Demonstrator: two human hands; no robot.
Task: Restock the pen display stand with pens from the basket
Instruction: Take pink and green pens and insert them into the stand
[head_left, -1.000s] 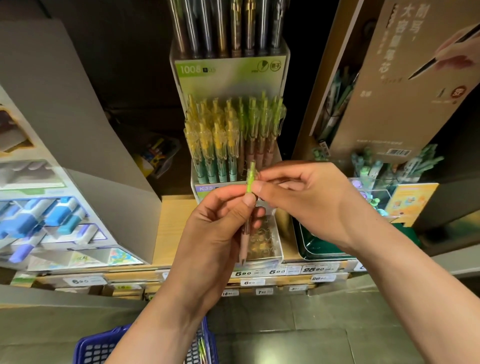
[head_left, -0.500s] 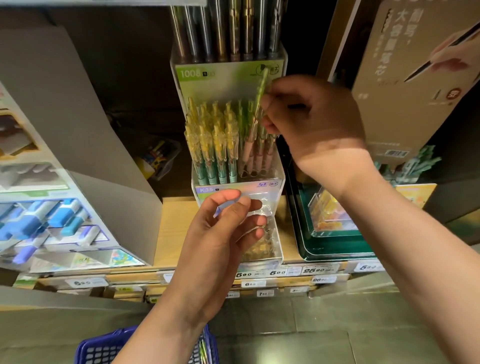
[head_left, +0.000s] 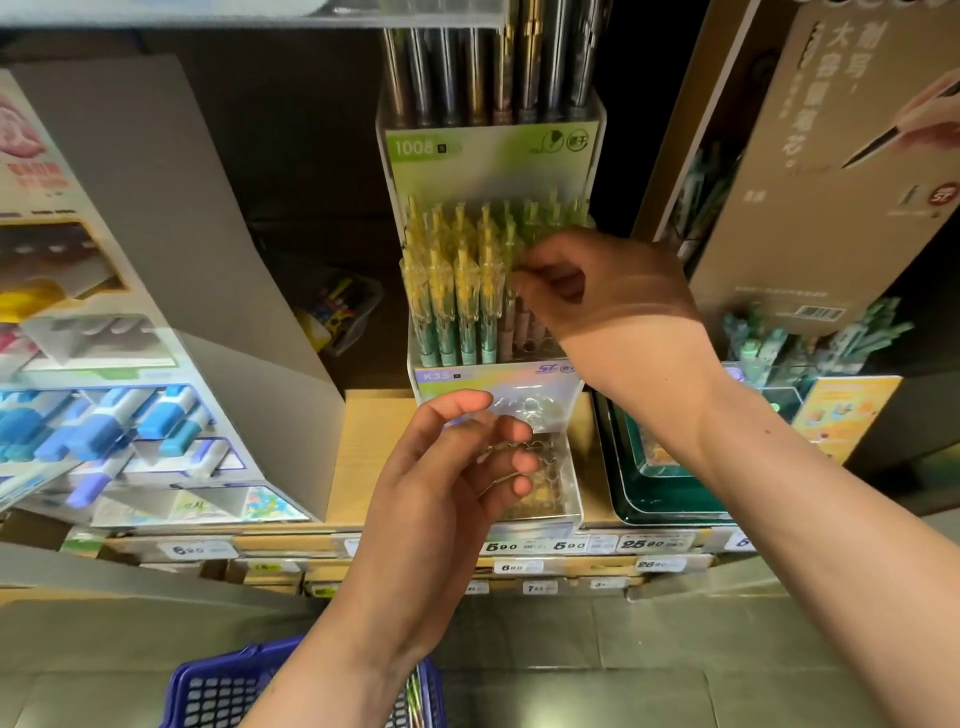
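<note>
The clear pen display stand (head_left: 498, 375) stands on the wooden shelf, holding rows of yellow-topped pens (head_left: 457, 291) and green-topped pens with pink barrels (head_left: 524, 327). My right hand (head_left: 613, 301) is at the stand's right side. Its thumb and fingertips pinch the top of a green-topped pen, down among the others. My left hand (head_left: 441, 483) hovers in front of the stand's lower tray with fingers loosely curled, holding nothing. The blue basket (head_left: 218, 691) is at the bottom edge under my left forearm, with a few pens (head_left: 413, 691) showing in it.
A grey cardboard display with blue items (head_left: 104, 426) stands at the left. Dark pens (head_left: 493, 67) fill the tier above. A brown poster box (head_left: 831, 182) and a green tray (head_left: 665, 499) are at the right. Price tags (head_left: 571, 545) line the shelf edge.
My left hand let go of the pen. My right hand lifted it above the stand, then lowered it into the green-topped row.
</note>
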